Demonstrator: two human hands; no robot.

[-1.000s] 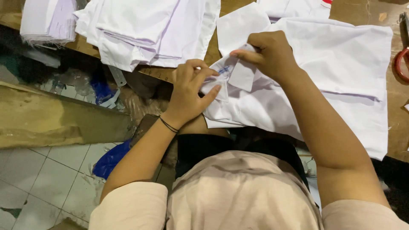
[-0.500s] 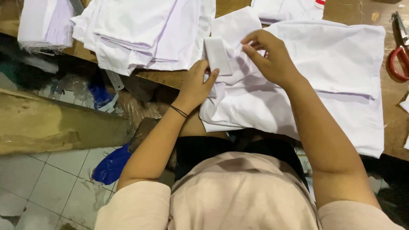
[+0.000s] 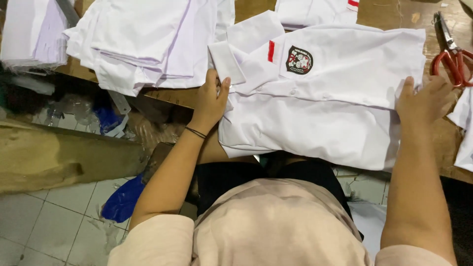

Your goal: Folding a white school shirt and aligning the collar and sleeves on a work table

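A white shirt [image 3: 320,113] with a dark round chest badge and a small red strip lies spread on the wooden table, its lower edge hanging over the near side. My left hand [image 3: 211,101] grips the shirt's left edge just below the collar. My right hand [image 3: 424,101] presses flat on the shirt's right edge, fingers together. A thin black band circles my left wrist.
A stack of folded white shirts [image 3: 148,39] lies at the far left of the table [image 3: 389,10]. Red-handled scissors [image 3: 451,54] rest at the right edge. More white cloth [image 3: 463,133] sits right of my right hand. Below are a tiled floor and a blue bag [image 3: 123,199].
Both hands left the collar area. My right hand has slid across to the shirt's right edge, and the shirt now lies spread flat with its badge showing.
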